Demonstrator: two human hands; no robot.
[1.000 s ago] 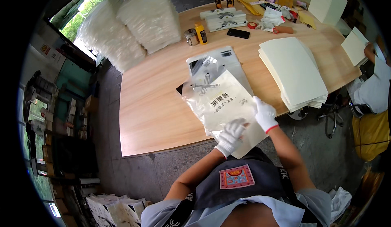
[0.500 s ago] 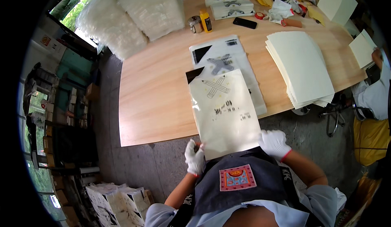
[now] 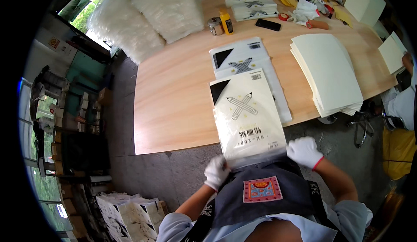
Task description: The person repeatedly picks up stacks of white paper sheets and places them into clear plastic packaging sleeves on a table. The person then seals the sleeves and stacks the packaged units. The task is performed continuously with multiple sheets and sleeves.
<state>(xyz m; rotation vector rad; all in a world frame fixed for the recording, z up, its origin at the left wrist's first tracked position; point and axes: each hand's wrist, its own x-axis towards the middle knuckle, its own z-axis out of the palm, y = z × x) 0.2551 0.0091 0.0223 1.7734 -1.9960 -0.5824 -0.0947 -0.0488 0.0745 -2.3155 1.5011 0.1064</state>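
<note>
A clear printed plastic bag (image 3: 249,124) with a black corner and crossed pencils, a pack of cream paper inside, slants from the table's near edge toward my apron. My left hand (image 3: 217,172), in a white knit glove and slightly blurred, is closed on its near left corner. My right hand (image 3: 302,152), gloved too, grips the near right corner with curled fingers. Between my hands a strip of clear plastic extends past the paper's near edge. Beneath the bag's far end lie flat bags (image 3: 245,55) of the same print.
A tall stack of cream paper (image 3: 328,72) stands to the right on the wooden table (image 3: 173,98). Bottles (image 3: 226,21), a phone (image 3: 268,24) and gloves (image 3: 304,11) lie far back. Large plastic-wrapped bundles (image 3: 167,11) sit far left. Another person's sleeve (image 3: 398,105) shows at right.
The paper's near edge has moved away from me inside the bag, exposing clear plastic by my hands. The printed top and barcode now show flatter and clearer. The view has shifted slightly.
</note>
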